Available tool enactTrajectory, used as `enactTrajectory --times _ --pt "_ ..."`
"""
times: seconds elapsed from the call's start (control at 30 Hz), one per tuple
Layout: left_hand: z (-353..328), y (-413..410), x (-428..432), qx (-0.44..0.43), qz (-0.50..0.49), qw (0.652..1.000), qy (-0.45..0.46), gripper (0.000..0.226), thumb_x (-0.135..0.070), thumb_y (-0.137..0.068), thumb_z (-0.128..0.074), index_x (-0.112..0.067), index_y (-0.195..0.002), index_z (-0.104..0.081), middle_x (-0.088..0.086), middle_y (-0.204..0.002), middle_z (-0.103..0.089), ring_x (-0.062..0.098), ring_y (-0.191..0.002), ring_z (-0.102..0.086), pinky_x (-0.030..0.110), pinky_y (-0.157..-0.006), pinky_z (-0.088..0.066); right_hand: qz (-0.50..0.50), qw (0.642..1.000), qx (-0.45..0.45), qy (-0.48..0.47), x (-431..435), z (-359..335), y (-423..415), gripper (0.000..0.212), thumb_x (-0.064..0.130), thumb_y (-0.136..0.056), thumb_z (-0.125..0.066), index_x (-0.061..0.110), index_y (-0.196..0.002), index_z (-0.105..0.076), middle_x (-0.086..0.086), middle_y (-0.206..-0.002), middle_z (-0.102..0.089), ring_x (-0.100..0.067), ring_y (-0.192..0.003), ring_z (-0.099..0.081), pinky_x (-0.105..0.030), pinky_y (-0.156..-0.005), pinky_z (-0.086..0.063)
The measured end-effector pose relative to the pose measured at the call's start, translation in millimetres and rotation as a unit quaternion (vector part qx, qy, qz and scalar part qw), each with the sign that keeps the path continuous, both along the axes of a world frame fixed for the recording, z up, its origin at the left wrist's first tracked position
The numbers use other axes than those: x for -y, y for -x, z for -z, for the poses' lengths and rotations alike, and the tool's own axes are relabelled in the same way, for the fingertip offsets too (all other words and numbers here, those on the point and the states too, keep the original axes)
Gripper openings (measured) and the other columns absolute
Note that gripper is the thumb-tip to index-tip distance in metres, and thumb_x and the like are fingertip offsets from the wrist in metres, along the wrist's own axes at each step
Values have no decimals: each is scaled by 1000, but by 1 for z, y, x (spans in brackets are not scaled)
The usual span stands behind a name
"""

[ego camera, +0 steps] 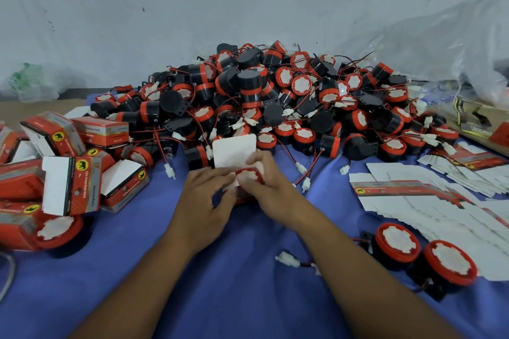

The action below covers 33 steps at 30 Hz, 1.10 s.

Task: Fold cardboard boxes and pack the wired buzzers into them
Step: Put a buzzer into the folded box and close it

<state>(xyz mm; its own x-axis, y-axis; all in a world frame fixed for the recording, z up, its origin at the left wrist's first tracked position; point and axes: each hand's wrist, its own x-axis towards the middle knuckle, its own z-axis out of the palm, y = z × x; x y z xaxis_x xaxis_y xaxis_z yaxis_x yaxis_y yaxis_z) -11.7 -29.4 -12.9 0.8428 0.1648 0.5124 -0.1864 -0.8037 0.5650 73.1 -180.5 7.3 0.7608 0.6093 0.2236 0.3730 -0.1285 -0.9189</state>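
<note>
Buzzer [249, 174] sits in one box [234, 150] between left hand [204, 201] and right hand [271, 187].

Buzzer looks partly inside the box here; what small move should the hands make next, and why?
Probably press the buzzer fully into the box, since its red face shows between the left hand and right hand, and the white flap stands open behind it.

At the middle of the blue cloth [234, 270], the left hand [205, 195] holds a box [234, 151] (white flap upright) while the right hand [268, 187] grips a red-faced buzzer [249, 175] at its mouth. A buzzer pile [275, 96] lies far, folded boxes [71, 184] left, flat blanks [429, 198] right.
</note>
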Motion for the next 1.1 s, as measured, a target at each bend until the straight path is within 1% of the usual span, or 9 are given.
enactTrajectory --times 0.07,0.17,0.27,0.37,0.47,0.6,0.73,0.93,1.1 --pt "0 -1 -2 -3 -11 1000 10 27 -26 -98 -57 -16 -118 -72 -10 -126 -63 13 -121 -53 11 -101 -30 5 993 -81 -81 2 1 -6 29 26 -101 -54 34 -123 -37 2 -118 -65 -11 -108 -60 -29 -92 -51" --pt "3 -3 -3 -4 -25 999 27 23 -19 -97 -61 -16 -116 -73 -9 -124 -64 11 -117 -54 17 -98 -38 35 988 -105 -108 3 4 -14 49 31 -105 -50 33 -148 -27 25 -112 -70 -8 -122 -59 -26 -102 -48" --pt "2 -6 -2 -13 -20 989 143 19 -12 -94 -64 -20 -107 -76 -15 -118 -64 1 -111 -58 20 -94 -47 36 984 -143 -95 2 6 -17 58 25 -97 -65 17 -148 -38 8 -124 -68 -15 -120 -62 -39 -105 -50" --pt "0 -7 -1 -24 -11 968 248 20 -8 -91 -68 -24 -100 -75 -16 -112 -67 -1 -105 -62 19 -86 -52 3 989 -135 -66 2 9 -17 53 16 -89 -76 19 -136 -52 0 -127 -65 -13 -118 -61 -36 -101 -52" --pt "0 -7 -5 -32 13 957 289 19 -10 -88 -72 -24 -102 -71 -16 -107 -71 1 -101 -64 17 -79 -54 -7 989 -133 -65 2 9 -17 48 7 -85 -78 15 -127 -57 -3 -124 -66 -17 -117 -62 -38 -98 -55" --pt "3 -3 -8 -38 53 961 270 4 -24 -82 -75 -25 -86 -75 -20 -115 -67 -4 -111 -59 9 -85 -47 -21 980 -173 -98 3 8 -17 40 -1 -86 -74 15 -120 -60 -6 -119 -68 -19 -111 -64 -38 -95 -56" --pt "3 2 -15 -64 91 968 223 23 -10 -89 -71 -32 -96 -76 -15 -127 -64 -1 -122 -55 19 -94 -49 -27 980 -167 -104 2 9 -16 38 -3 -88 -70 17 -119 -62 -2 -118 -70 -17 -111 -65 -35 -95 -56" --pt "2 -2 -6 -32 36 959 278 42 3 -87 -67 -36 -104 -69 -20 -115 -67 5 -104 -65 19 -78 -54 -43 978 -173 -105 3 7 -12 36 6 -99 -59 13 -134 -57 -7 -129 -67 -25 -123 -60 -44 -108 -48" --pt "2 -3 -4 -21 17 964 266 40 0 -86 -69 -34 -107 -66 -19 -109 -67 4 -99 -64 22 -74 -54 -55 978 -177 -98 2 7 -11 46 -3 -95 -61 14 -137 -54 -8 -130 -66 -27 -122 -61 -46 -105 -49"
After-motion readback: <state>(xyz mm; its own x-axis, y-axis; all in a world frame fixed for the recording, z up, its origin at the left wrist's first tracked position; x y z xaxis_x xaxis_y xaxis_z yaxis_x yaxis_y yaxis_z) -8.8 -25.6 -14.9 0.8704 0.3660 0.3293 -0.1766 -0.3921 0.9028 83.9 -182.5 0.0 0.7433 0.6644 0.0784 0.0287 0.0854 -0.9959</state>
